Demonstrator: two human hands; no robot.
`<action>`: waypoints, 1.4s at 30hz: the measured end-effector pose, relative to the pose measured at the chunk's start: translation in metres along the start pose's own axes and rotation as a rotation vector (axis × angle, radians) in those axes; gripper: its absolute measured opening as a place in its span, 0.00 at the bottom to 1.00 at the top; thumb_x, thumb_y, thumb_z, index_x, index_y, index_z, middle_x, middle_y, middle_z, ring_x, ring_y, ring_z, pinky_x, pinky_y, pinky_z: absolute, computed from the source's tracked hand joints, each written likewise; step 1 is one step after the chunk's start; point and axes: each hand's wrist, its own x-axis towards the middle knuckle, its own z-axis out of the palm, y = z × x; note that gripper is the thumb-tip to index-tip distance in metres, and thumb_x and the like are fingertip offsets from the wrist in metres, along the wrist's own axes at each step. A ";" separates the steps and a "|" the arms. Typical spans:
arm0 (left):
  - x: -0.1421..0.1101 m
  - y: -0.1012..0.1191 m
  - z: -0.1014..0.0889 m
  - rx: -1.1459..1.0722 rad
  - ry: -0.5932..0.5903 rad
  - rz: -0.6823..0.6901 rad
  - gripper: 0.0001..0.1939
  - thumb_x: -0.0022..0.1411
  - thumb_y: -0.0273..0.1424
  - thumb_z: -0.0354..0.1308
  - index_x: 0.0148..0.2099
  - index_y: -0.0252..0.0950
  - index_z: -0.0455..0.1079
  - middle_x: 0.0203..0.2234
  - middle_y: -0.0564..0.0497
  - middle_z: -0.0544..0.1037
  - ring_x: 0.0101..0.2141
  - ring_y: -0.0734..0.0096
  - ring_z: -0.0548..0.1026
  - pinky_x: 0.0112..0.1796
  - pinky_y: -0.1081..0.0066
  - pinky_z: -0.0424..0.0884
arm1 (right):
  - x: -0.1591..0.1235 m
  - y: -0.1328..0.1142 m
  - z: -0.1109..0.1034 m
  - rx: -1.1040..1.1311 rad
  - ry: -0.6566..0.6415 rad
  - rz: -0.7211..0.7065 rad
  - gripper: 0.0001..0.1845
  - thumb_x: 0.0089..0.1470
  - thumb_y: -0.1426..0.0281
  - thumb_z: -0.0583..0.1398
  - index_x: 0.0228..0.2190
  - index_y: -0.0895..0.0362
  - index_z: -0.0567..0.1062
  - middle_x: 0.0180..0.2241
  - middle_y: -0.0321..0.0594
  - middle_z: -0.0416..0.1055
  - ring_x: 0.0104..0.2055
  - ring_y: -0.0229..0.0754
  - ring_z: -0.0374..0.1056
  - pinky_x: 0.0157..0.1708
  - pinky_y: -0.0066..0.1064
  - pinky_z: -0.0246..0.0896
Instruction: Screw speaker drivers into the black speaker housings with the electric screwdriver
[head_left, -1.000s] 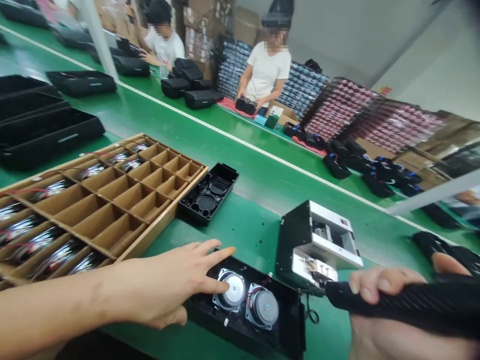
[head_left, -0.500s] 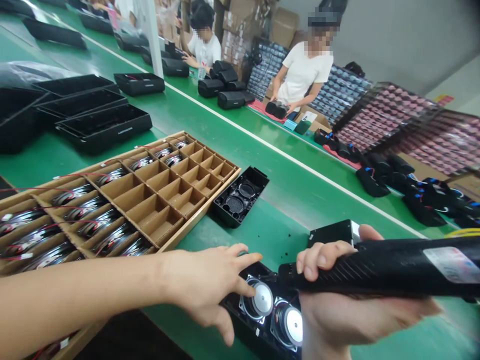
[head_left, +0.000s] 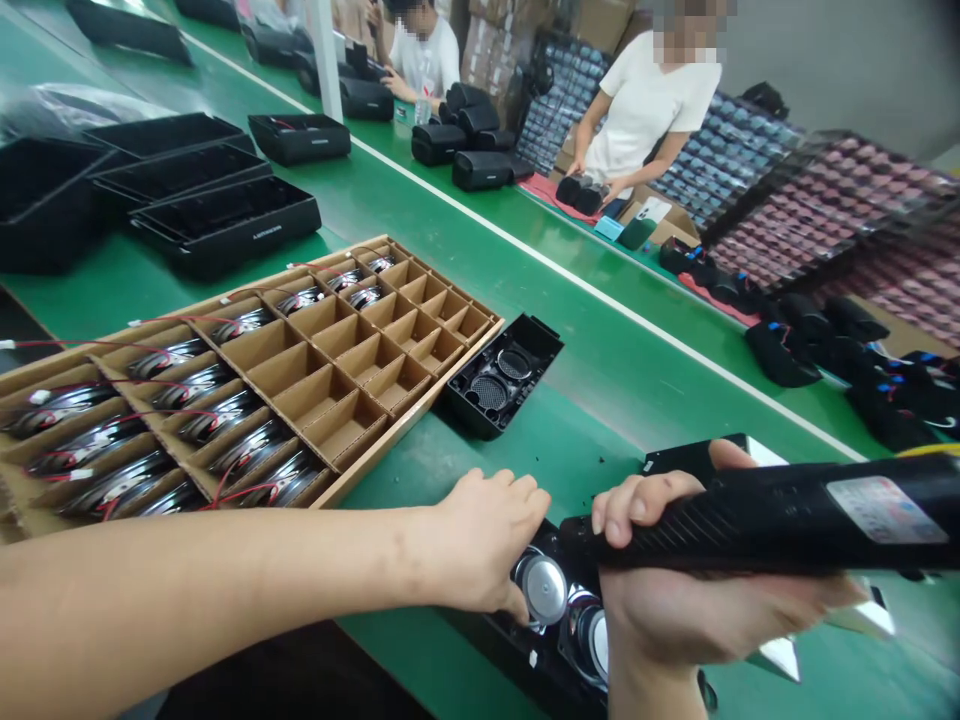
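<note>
My left hand [head_left: 487, 540] and right hand [head_left: 675, 590] are apart but close, with both working over the same spot on the bench. The left rests with its fingers curled, and one fingertip [head_left: 519, 608] sits at the edge of the nearer round speaker driver [head_left: 544, 590]. That driver and a second speaker driver [head_left: 592, 640] sit side by side in an open black speaker housing [head_left: 495, 625], partly hidden beneath my hands. My right hand is clamped around a long black ribbed bar [head_left: 750, 530] with a pale label [head_left: 885, 510], and the bar lies across the housing. Just past my right hand, a flat black piece [head_left: 690, 458] shows.

To the left, a wooden tray [head_left: 412, 415] with cardboard dividers holds rows of silver speaker drivers [head_left: 180, 420] trailing red wires. A second black speaker housing [head_left: 502, 375] lies empty just beside that tray. Farther along the green bench [head_left: 600, 430], black trays [head_left: 225, 225] are stacked. Across a white line, a co-worker [head_left: 645, 110] has both hands on black speakers [head_left: 581, 195], and another worker [head_left: 420, 50] sits beyond. Pink packs [head_left: 840, 230] and blue packs [head_left: 727, 170] stand racked behind them.
</note>
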 end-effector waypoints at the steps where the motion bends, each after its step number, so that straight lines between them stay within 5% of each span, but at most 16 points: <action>1: 0.000 -0.001 0.000 0.000 0.001 -0.003 0.41 0.47 0.49 0.79 0.54 0.33 0.67 0.49 0.41 0.75 0.50 0.45 0.75 0.47 0.48 0.75 | -0.001 0.001 0.002 -0.008 0.006 0.006 0.45 0.59 0.30 0.40 0.52 0.49 0.72 0.21 0.31 0.66 0.15 0.40 0.58 0.14 0.34 0.59; 23: 0.005 -0.003 -0.006 0.010 -0.031 -0.064 0.37 0.45 0.49 0.80 0.49 0.37 0.68 0.45 0.49 0.76 0.47 0.50 0.77 0.41 0.56 0.77 | 0.002 0.006 0.024 -0.093 0.026 -0.035 0.41 0.59 0.32 0.45 0.50 0.55 0.65 0.19 0.27 0.63 0.12 0.38 0.54 0.10 0.31 0.53; 42: 0.008 -0.003 -0.005 0.024 -0.028 -0.048 0.41 0.45 0.50 0.80 0.54 0.35 0.70 0.47 0.49 0.77 0.48 0.49 0.77 0.49 0.48 0.74 | -0.008 0.014 0.025 -0.071 -0.011 0.005 0.42 0.60 0.31 0.46 0.49 0.55 0.68 0.20 0.29 0.64 0.15 0.36 0.57 0.13 0.30 0.55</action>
